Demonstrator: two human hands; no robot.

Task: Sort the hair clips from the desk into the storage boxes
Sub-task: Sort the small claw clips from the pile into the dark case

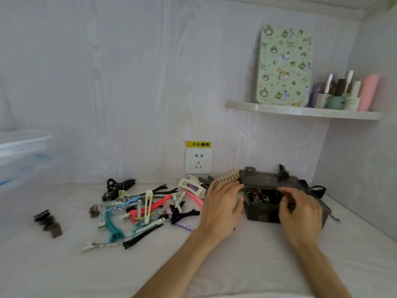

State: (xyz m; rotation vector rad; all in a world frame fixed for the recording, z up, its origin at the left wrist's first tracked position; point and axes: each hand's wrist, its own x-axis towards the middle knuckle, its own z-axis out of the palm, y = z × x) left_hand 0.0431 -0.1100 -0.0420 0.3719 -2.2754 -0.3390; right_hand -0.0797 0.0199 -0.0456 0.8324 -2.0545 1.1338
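While the right hand (pixel 299 208) is curling blurred fingers over the dark storage box (pixel 266 203), hiding its contents, the left hand (pixel 221 206) is pressing straight fingers against its left wall.

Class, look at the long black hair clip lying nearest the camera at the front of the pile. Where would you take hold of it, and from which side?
Pinch the black hair clip across its narrow width near the middle, coming from above. It lies flat on the desk, slanting up to the right, with its near end bare; its far end runs under the white clip, so lift from the near half.

Mixed hair clips (pixel 148 208) heaped left of open dark storage box (pixel 266 203).
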